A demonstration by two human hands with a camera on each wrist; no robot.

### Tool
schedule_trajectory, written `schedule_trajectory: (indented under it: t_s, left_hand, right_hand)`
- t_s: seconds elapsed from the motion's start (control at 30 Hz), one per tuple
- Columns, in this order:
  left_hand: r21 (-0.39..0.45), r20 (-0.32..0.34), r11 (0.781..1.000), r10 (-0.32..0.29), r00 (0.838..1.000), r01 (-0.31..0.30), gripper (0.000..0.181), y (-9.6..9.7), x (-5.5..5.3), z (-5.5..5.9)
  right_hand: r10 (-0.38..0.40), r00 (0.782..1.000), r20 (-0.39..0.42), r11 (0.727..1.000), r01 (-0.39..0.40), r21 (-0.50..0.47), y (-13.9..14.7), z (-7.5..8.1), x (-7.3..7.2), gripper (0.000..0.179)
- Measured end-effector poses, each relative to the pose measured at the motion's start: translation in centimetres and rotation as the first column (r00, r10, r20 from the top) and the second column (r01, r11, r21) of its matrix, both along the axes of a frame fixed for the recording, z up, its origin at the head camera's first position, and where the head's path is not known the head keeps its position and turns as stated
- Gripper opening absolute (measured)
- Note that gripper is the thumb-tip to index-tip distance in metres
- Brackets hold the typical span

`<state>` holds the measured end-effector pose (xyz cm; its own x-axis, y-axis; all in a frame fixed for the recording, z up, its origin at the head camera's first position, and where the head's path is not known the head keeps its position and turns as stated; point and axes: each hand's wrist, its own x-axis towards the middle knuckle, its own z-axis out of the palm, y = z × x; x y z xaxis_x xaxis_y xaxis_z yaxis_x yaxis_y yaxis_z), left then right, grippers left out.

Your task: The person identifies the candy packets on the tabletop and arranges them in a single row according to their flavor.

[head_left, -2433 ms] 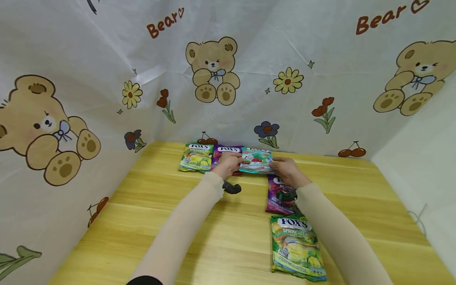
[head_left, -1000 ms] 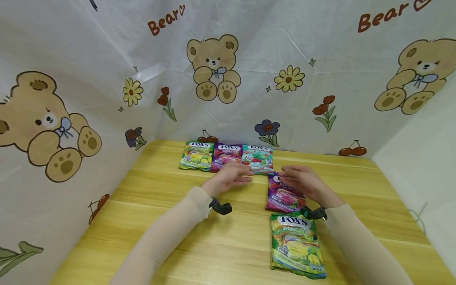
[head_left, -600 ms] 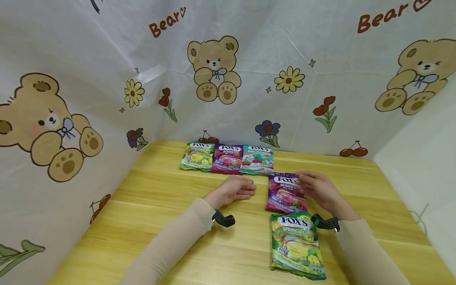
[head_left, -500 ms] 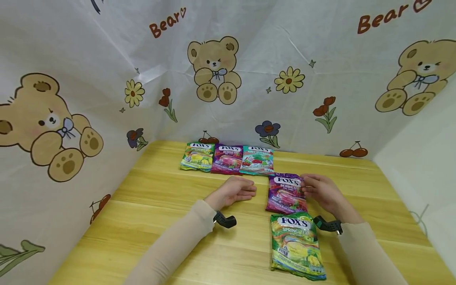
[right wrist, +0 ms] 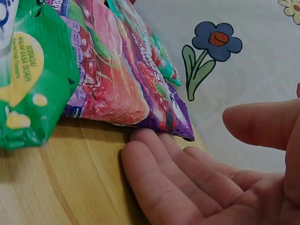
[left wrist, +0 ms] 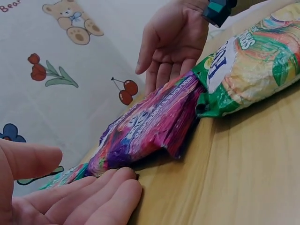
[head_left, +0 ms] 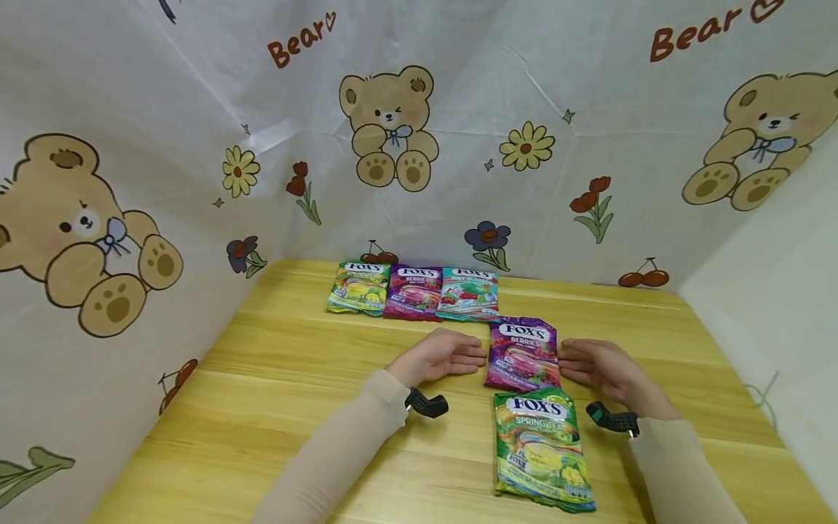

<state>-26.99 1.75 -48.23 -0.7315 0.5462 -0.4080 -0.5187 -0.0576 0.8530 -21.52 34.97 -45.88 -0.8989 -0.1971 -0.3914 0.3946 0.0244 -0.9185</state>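
Observation:
A purple bag of Fox's Berries candy (head_left: 524, 354) lies flat on the table between the two hands. At its left edge is my left hand (head_left: 448, 356), fingers extended and fingertips right at the bag. My right hand (head_left: 602, 370) mirrors it on the other side, its straight fingers at the right edge. In the right wrist view, the right fingertips (right wrist: 143, 136) reach the underside of the purple bag's edge, with the thumb held apart. The left wrist view has the left fingers (left wrist: 108, 197) low beside the bag, thumb raised.
A green Spring Tea bag (head_left: 542, 451) lies just in front of the purple one. Along the back wall stand in a row a green bag (head_left: 358, 289), another purple bag (head_left: 414, 292) and a teal Mint Blossom bag (head_left: 468, 294). A bear-print sheet (head_left: 452, 196) hangs behind the wooden table (head_left: 262, 407).
Both hands let go of the teal bag, which now lies in the back row. They have come back toward the front and now flank the purple Berries bag.

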Motion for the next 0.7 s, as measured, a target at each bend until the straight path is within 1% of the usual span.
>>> schedule_trajectory:
  t_s: [0.17,0.33,0.43,0.57,0.7]
  left_hand:
    - [0.047,0.022,0.999,-0.003,1.000,0.002,0.044,1.2,0.3,-0.5]
    - [0.073,0.052,0.997,0.037,0.998,-0.040,0.045,2.3,0.6,-0.6]
    - [0.086,0.060,0.995,0.046,0.997,-0.051,0.045,3.1,0.9,-0.6]
    - [0.107,0.058,0.993,0.035,0.998,-0.041,0.043,4.1,1.4,-0.6]
    - [0.112,0.065,0.993,0.024,0.998,-0.031,0.038,4.7,1.5,-0.5]
  right_hand:
    - [0.002,1.000,0.018,1.000,-0.001,-0.027,-0.4,0.0,0.0,0.058]
    - [0.022,0.998,0.059,0.998,-0.018,-0.061,-1.1,-0.3,0.0,0.066]
    - [0.052,0.995,0.084,0.995,-0.044,-0.085,-1.6,-0.3,-0.1,0.065]
    - [0.071,0.993,0.095,0.991,-0.059,-0.122,-2.2,-0.8,-0.2,0.067]
    - [0.069,0.994,0.085,0.990,-0.058,-0.125,-2.5,-1.3,-0.2,0.074]
